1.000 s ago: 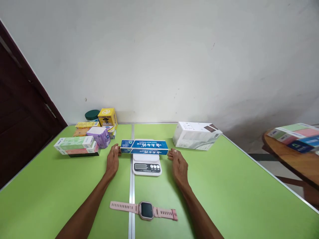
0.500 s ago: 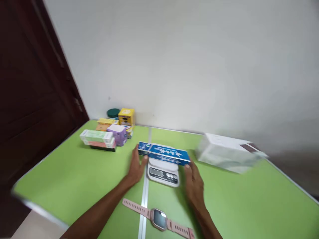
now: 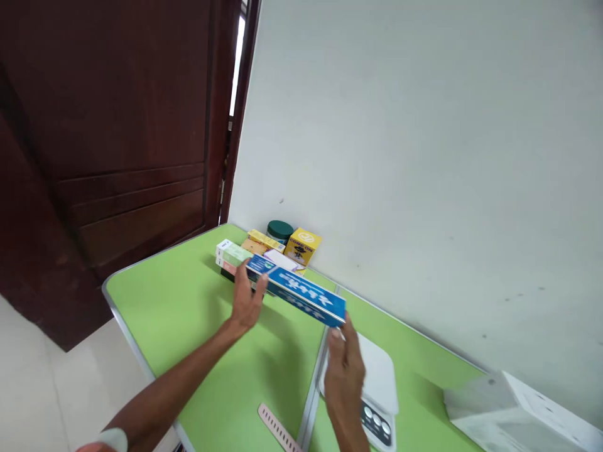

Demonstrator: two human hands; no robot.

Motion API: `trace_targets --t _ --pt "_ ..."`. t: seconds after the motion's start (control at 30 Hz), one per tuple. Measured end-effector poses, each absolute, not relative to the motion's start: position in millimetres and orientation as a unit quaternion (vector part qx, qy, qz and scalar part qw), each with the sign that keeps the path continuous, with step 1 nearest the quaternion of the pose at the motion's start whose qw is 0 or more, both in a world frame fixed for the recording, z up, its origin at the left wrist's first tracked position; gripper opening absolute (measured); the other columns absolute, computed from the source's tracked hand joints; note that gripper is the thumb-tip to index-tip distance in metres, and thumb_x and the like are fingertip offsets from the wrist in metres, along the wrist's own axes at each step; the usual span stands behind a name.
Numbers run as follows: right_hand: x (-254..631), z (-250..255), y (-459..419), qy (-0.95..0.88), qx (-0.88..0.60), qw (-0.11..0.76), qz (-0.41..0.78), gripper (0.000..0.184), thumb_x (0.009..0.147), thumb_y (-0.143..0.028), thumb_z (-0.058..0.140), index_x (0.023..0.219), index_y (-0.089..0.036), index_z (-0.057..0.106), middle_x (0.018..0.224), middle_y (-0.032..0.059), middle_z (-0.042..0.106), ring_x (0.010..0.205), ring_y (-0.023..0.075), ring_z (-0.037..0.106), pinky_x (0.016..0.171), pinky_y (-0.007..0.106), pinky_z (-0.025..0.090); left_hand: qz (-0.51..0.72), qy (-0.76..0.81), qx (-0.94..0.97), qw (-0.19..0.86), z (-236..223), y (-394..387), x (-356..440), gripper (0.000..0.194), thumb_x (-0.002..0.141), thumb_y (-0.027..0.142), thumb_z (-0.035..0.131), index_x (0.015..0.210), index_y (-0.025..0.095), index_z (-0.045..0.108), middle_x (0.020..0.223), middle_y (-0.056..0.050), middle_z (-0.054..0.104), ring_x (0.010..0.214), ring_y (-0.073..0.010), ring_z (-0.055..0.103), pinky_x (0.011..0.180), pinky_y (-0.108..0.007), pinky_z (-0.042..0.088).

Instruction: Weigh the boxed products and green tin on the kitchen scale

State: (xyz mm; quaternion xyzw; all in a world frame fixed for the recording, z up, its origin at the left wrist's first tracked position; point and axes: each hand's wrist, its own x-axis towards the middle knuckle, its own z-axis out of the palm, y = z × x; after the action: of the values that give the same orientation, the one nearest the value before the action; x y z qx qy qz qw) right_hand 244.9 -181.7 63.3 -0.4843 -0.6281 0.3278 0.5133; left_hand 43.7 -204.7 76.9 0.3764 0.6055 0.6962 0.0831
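Note:
A long blue toothpaste box [image 3: 301,292] with white lettering is held level above the table, one end in each hand. My left hand [image 3: 245,298] grips its left end between thumb and fingers. At the other end, my right hand [image 3: 345,364] is closed on the box, partly in front of the white kitchen scale [image 3: 377,373]. The scale's plate carries nothing that shows. Just behind the left end of the held box lie a stacked green-and-white box [image 3: 232,252] and a purple-and-white box [image 3: 282,258], both partly hidden.
At the back stand a yellow box [image 3: 304,245], a dark-green-lidded jar [image 3: 279,230] and a thin yellow box [image 3: 265,239]. A pink watch strap [image 3: 277,428] lies near the front. A white box [image 3: 522,408] sits at the right. A metal seam [image 3: 315,383] crosses the green table [image 3: 188,301].
Both hands have lifted the toothpaste box off the scale and carried it left, close to the stacked boxes. The view has turned left, showing more of the door; the watch face is out of view.

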Motion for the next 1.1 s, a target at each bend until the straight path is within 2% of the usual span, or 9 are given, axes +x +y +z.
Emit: trace_targets --t 0.17,0.33,0.4,0.53,0.63,0.77,0.87,0.97,1.1 --pt "137.4 72.9 -156.0 -0.664 -0.4 0.514 0.367 0.087 0.093 -0.073 0.045 0.153 -0.01 0.048 0.155 0.0207 0.051 0.143 0.0344 0.048 0.119 0.051 0.036 0.658 0.664 0.354 -0.026 97.4 -186.0 -65.0 0.054 0.098 0.055 0.049 0.135 0.016 0.05 0.135 -0.018 0.061 0.128 -0.0301 0.058 0.114 -0.048 0.041" --pt "89.8 68.1 -143.6 -0.691 -0.383 0.515 0.334 0.094 0.095 -0.076 0.037 0.153 -0.003 0.044 0.156 0.0265 0.046 0.147 0.0372 0.042 0.122 0.055 0.029 0.599 0.706 0.378 -0.018 88.2 -172.7 -116.3 0.05 0.096 0.052 0.052 0.134 0.02 0.051 0.135 -0.016 0.064 0.126 -0.0322 0.061 0.112 -0.053 0.043" --pt "89.1 63.9 -142.9 -0.7 -0.38 0.515 0.316 0.09 0.097 -0.074 0.037 0.154 -0.005 0.043 0.157 0.0253 0.045 0.149 0.0365 0.039 0.123 0.056 0.028 0.59 0.709 0.387 -0.009 81.3 -170.4 -121.2 0.053 0.096 0.053 0.051 0.136 0.019 0.05 0.137 -0.016 0.063 0.127 -0.0329 0.06 0.112 -0.053 0.043" --pt "100.6 59.0 -142.8 -0.716 -0.364 0.512 0.305 0.073 0.101 -0.065 0.04 0.153 -0.013 0.046 0.155 0.0199 0.051 0.146 0.0331 0.044 0.122 0.057 0.032 0.598 0.705 0.381 -0.005 75.8 -168.1 -122.1 0.063 0.095 0.055 0.051 0.145 0.016 0.045 0.151 -0.019 0.052 0.142 -0.0333 0.05 0.121 -0.052 0.034" --pt "112.1 57.2 -141.6 -0.725 -0.355 0.503 0.309 0.069 0.101 -0.061 0.046 0.153 -0.016 0.046 0.155 0.0191 0.051 0.146 0.0335 0.046 0.121 0.058 0.035 0.594 0.711 0.374 -0.037 80.8 -170.3 -119.6 0.071 0.094 0.054 0.053 0.15 0.013 0.04 0.156 -0.022 0.045 0.149 -0.0349 0.04 0.125 -0.053 0.027" --pt "141.5 55.5 -147.7 -0.733 -0.328 0.516 0.299 0.06 0.103 -0.052 0.05 0.154 -0.021 0.045 0.153 0.0164 0.054 0.143 0.0323 0.049 0.117 0.058 0.042 0.57 0.714 0.379 -0.145 95.6 -183.9 -94.2 0.079 0.095 0.054 0.053 0.155 0.007 0.032 0.16 -0.027 0.035 0.152 -0.0383 0.03 0.126 -0.057 0.021" --pt "187.7 53.1 -163.3 -0.732 -0.33 0.527 0.276 0.049 0.104 -0.045 0.052 0.15 -0.028 0.05 0.145 0.013 0.06 0.133 0.0291 0.058 0.109 0.053 0.051 0.562 0.668 0.46 -0.161 102.9 -195.4 -44.7 0.077 0.097 0.053 0.052 0.157 0.011 0.03 0.161 -0.025 0.033 0.153 -0.0358 0.028 0.127 -0.056 0.021" --pt "256.3 48.8 -181.6 -0.723 -0.357 0.541 0.239 0.043 0.104 -0.039 0.052 0.145 -0.028 0.055 0.137 0.0117 0.064 0.124 0.0265 0.063 0.101 0.048 0.057 0.547 0.601 0.574 -0.098 101.1 -199.1 26.0 0.073 0.098 0.05 0.055 0.158 0.017 0.03 0.161 -0.02 0.035 0.153 -0.0327 0.029 0.128 -0.053 0.023" --pt "372.0 36.8 -193.3 -0.621 -0.482 0.598 0.155 0.04 0.101 -0.043 0.054 0.135 -0.024 0.062 0.134 0.0131 0.065 0.116 0.0276 0.065 0.096 0.047 0.057 0.507 0.531 0.676 0.063 91.4 -192.7 134.7 0.072 0.098 0.049 0.053 0.159 0.02 0.028 0.162 -0.018 0.036 0.154 -0.0311 0.03 0.128 -0.054 0.023"
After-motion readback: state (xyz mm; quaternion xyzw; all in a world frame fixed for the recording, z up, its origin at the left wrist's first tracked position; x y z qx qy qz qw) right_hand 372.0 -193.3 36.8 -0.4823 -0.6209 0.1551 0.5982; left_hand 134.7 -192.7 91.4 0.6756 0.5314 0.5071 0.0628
